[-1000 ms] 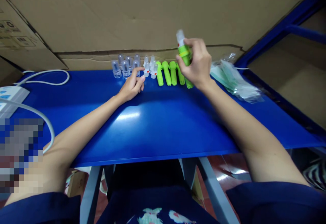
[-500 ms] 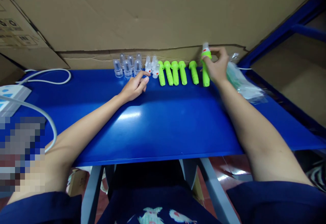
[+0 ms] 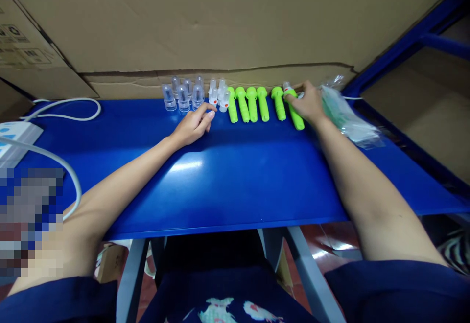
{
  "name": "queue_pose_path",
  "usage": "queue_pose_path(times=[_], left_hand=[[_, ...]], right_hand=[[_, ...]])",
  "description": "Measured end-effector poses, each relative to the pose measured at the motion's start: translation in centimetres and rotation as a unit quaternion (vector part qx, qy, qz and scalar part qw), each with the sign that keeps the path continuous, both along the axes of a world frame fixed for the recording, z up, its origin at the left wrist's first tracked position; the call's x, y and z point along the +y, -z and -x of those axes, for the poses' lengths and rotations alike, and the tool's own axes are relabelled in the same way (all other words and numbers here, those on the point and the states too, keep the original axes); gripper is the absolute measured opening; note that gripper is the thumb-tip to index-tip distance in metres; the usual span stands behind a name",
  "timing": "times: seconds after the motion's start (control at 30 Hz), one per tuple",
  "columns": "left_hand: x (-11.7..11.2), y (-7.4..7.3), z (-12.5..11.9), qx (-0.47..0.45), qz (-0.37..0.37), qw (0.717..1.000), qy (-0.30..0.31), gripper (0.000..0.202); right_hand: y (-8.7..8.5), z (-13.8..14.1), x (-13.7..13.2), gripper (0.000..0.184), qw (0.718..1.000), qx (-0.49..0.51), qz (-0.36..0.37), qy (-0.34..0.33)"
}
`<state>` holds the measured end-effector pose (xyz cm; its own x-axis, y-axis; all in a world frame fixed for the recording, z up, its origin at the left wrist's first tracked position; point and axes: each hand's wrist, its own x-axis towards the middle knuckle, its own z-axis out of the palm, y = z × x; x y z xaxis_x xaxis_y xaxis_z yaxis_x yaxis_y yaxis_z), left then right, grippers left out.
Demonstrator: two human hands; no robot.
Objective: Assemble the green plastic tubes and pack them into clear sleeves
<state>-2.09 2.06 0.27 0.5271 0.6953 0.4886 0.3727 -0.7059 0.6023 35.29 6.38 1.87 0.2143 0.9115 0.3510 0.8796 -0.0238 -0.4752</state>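
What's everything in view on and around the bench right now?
blue table: one, blue, across the middle
green handles: five, lime green, lying side by side at the table's back
capped green handle: one, lime green with a white tip, right of that row
clear caps: about six, clear, standing back left of the row
white pieces: about four, white with red dots, between caps and handles
plastic bags: a pile, clear, back right
cables: two, white, left side
white box: one, white, left edge
cardboard: brown, behind the table
left hand: open, resting beside the white pieces
right hand: grip on the capped green handle's top
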Motion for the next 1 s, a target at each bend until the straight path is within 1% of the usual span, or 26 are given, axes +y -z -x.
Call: queue_pose_path(times=[0.13, 0.23, 0.4, 0.5, 0.63, 0.73, 0.9, 1.0], left_hand=[[0.0, 0.0, 0.0, 0.004, -0.001, 1.0, -0.002, 0.053], [-0.1, -0.1, 0.1, 0.004, 0.002, 1.0, -0.002, 0.053], [-0.1, -0.1, 0.1, 0.009, 0.001, 1.0, -0.004, 0.055], [0.0, 0.0, 0.1, 0.024, -0.008, 1.0, -0.003, 0.055], [0.1, 0.1, 0.1, 0.037, -0.016, 0.999, -0.004, 0.056], [0.1, 0.1, 0.1, 0.041, -0.016, 0.999, -0.001, 0.056], [0.1, 0.2, 0.1, 0.041, -0.018, 0.999, 0.003, 0.056], [0.2, 0.2, 0.1, 0.047, -0.017, 0.999, 0.004, 0.056]], right_hand=[[0.1, 0.1, 0.4, 0.037, 0.997, -0.058, 0.052, -0.008], [0.3, 0.3, 0.5, 0.038, 0.993, -0.107, 0.056, -0.004], [0.2, 1.3, 0.1, 0.042, 0.984, -0.165, 0.056, 0.02], [0.1, 1.7, -0.1, 0.044, 0.982, -0.18, 0.056, 0.023], [0.0, 1.7, -0.3, 0.042, 0.979, -0.194, 0.054, 0.035], [-0.3, 1.5, -0.6, 0.039, 0.975, -0.208, 0.065, 0.037], [-1.0, 1.3, -1.0, 0.041, 0.966, -0.236, 0.094, 0.047], [-0.9, 1.2, -1.0, 0.038, 0.967, -0.232, 0.088, 0.054]])
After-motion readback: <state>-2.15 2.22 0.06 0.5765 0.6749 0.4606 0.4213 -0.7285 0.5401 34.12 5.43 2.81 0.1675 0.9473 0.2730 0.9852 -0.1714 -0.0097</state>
